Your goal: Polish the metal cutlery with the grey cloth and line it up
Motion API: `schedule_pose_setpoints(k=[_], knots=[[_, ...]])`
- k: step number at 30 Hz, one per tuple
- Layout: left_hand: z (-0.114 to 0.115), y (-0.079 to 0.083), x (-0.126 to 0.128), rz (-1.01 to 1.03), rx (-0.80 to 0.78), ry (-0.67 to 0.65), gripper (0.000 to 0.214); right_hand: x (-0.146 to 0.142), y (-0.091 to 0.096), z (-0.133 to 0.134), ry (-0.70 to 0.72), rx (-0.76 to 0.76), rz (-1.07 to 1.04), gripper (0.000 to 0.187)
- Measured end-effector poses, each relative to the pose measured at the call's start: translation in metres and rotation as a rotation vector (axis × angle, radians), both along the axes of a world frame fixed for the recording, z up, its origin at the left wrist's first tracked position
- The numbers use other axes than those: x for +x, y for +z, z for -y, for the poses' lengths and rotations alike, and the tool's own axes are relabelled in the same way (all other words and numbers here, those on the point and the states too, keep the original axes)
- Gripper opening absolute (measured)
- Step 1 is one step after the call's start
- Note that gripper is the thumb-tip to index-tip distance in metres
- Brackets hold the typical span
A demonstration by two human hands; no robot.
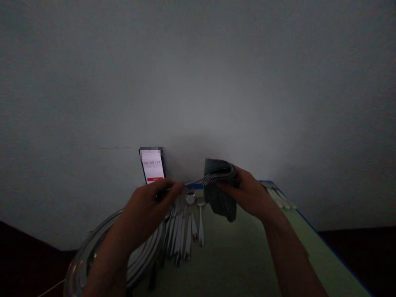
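Note:
My left hand [148, 208] is closed around one end of a thin metal piece of cutlery [197, 181]. Its other end runs into a folded grey patterned cloth [220, 204], which hides what kind of cutlery it is. Fingers and thumb of my right hand [250, 193] grip the cloth from the right, around the hidden end. Both hands are raised above the table. Below them lies a row of metal cutlery [177, 235], with a spoon [201, 222] at its right side.
A phone [154, 166] showing a timer leans against the wall [198, 90]. Shiny round metal dishes [144, 258] stand at the left, partly behind my left forearm. White-handled cutlery [280, 200] lies by the right back edge of the pale green, blue-edged table [235, 260].

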State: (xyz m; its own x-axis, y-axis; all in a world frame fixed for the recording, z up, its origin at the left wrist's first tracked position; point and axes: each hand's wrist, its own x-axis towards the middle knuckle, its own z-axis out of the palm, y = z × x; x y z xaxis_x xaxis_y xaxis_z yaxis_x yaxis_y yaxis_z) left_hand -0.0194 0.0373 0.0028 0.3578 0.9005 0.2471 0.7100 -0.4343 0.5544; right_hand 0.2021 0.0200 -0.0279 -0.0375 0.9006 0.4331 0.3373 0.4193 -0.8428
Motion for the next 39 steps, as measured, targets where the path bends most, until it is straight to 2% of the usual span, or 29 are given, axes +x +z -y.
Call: schedule_pose_setpoints(k=[3, 5, 8, 10, 12, 17, 20, 22, 27, 29, 32, 36, 39], knots=[[-0.002, -0.003, -0.001, -0.005, -0.016, -0.072, 0.033, 0.005, 0.004, 0.005, 0.014, 0.006, 0.188, 0.032], [-0.002, -0.004, -0.001, -0.025, -0.024, -0.129, 0.032, 0.009, 0.008, 0.009, 0.044, 0.039, 0.231, 0.039], [0.001, -0.005, 0.000, -0.063, -0.111, -0.239, 0.034, 0.015, 0.011, 0.014, 0.053, 0.055, 0.193, 0.029], [0.005, -0.005, 0.003, -0.080, -0.203, -0.300, 0.040, 0.016, 0.012, 0.014, -0.002, 0.045, 0.118, 0.019], [0.010, -0.006, 0.008, -0.076, -0.249, -0.308, 0.047, 0.012, 0.010, 0.012, -0.067, 0.038, -0.007, 0.020], [0.019, -0.010, 0.027, -0.045, -0.179, -0.255, 0.042, -0.014, -0.003, -0.005, -0.135, 0.052, -0.473, 0.028], [0.020, -0.010, 0.029, -0.056, -0.151, -0.248, 0.043, -0.020, -0.009, -0.012, -0.163, 0.091, -0.613, 0.027], [0.018, -0.007, 0.023, -0.098, -0.145, -0.242, 0.045, -0.017, -0.008, -0.012, -0.153, 0.104, -0.572, 0.027], [0.014, -0.002, -0.001, -0.197, -0.103, -0.223, 0.044, 0.002, 0.002, 0.000, 0.004, 0.027, -0.178, 0.019], [0.015, -0.001, -0.005, -0.201, -0.083, -0.224, 0.044, 0.003, 0.005, 0.004, 0.013, -0.007, -0.130, 0.018], [0.019, 0.000, -0.001, -0.177, -0.101, -0.222, 0.046, -0.005, 0.005, 0.003, -0.057, -0.006, -0.276, 0.017], [0.022, -0.002, 0.015, -0.079, -0.163, -0.260, 0.045, -0.028, -0.005, -0.006, -0.197, 0.031, -0.670, 0.029], [0.017, -0.011, 0.030, -0.015, -0.198, -0.326, 0.041, -0.047, -0.012, -0.012, -0.239, 0.014, -0.921, 0.037]])
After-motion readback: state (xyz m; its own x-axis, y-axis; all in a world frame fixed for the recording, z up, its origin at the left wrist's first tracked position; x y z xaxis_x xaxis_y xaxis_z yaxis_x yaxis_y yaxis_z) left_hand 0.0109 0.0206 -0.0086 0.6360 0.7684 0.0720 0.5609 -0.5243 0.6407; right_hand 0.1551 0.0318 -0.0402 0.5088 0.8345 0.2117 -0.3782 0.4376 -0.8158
